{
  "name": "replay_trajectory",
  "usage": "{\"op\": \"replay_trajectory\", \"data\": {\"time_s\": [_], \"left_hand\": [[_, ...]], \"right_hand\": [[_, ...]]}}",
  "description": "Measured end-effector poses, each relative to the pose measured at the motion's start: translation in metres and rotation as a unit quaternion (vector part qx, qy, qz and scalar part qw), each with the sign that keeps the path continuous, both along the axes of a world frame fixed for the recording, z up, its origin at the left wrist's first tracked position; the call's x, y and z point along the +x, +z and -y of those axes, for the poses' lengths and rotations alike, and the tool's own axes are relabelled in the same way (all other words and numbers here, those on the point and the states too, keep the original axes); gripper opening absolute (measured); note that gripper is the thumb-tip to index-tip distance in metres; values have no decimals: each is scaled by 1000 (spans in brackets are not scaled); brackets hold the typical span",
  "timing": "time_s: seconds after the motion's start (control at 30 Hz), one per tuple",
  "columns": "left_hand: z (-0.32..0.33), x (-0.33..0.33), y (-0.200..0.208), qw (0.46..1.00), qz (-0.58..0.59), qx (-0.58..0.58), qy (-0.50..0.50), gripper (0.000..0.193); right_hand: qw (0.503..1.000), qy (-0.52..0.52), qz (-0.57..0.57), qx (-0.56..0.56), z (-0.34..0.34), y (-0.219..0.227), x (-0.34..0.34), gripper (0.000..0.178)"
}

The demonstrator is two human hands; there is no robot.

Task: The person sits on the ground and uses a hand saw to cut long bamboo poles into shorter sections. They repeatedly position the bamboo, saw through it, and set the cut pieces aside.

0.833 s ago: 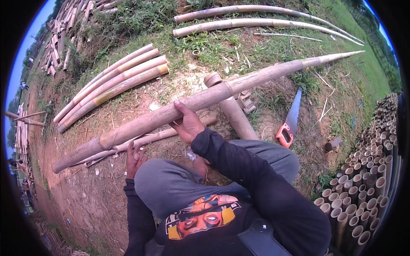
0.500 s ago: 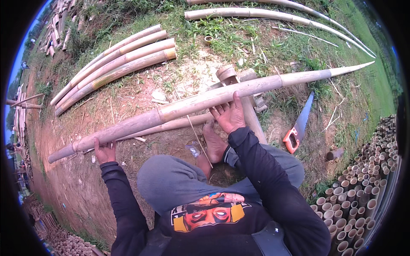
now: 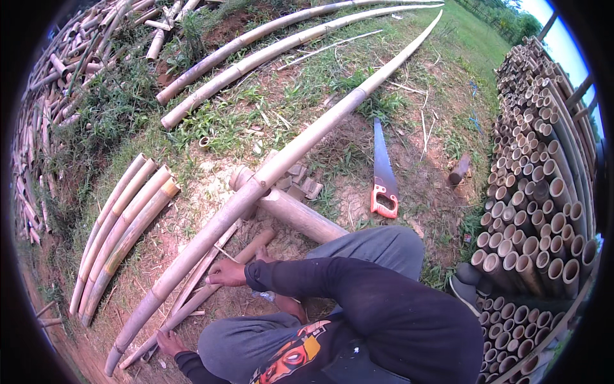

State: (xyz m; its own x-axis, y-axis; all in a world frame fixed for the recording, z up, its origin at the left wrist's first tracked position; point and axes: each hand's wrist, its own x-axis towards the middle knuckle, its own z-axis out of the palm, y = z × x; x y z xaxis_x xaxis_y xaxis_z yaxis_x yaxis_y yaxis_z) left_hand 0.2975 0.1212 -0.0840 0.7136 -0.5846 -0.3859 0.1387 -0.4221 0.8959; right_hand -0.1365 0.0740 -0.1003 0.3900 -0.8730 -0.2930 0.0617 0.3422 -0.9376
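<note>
A long tapering bamboo pole (image 3: 208, 238) slants across the scene, resting over a thick bamboo support (image 3: 304, 216). Below it on the ground lies a shorter bamboo pole (image 3: 195, 301), with split pieces beside it. My left hand (image 3: 170, 344), fingers partly stretched, is at the near end of the shorter pole. Farther up, my right hand (image 3: 227, 273) is closed just above that pole, beside a thin bamboo stick (image 3: 226, 253); what its fingers hold cannot be made out. Neither hand is on the long pole.
A handsaw (image 3: 384, 169) with an orange handle lies on the ground to the right. Several cut bamboo poles (image 3: 125, 237) lie at left, and two long ones (image 3: 256, 61) lie beyond. Stacked bamboo (image 3: 543, 173) stands at far right. A bamboo heap (image 3: 61, 70) fills the upper left.
Both hands have let go of the long pole and moved down toward the shorter one. The view has turned, so the long pole now slants more steeply.
</note>
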Motion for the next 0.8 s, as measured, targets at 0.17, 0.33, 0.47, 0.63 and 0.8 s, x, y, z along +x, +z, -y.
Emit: {"op": "replay_trajectory", "data": {"time_s": [0.17,0.33,0.47,0.63,0.8], "left_hand": [[-61,-118,-42,946,41,165,-275,80],[-60,-203,-49,864,95,161,-467,72],[-48,-239,-37,813,159,130,-545,65],[-61,-246,-31,777,241,81,-577,57],[-128,-204,-46,793,290,106,-525,49]], "right_hand": [[974,72,-212,-35,-88,-3,-109,56],[822,178,-533,-93,-183,44,-240,63],[731,144,-665,-48,-220,78,-269,64],[733,123,-665,-75,-223,78,-266,64],[737,101,-654,-136,-232,59,-273,64]]}}
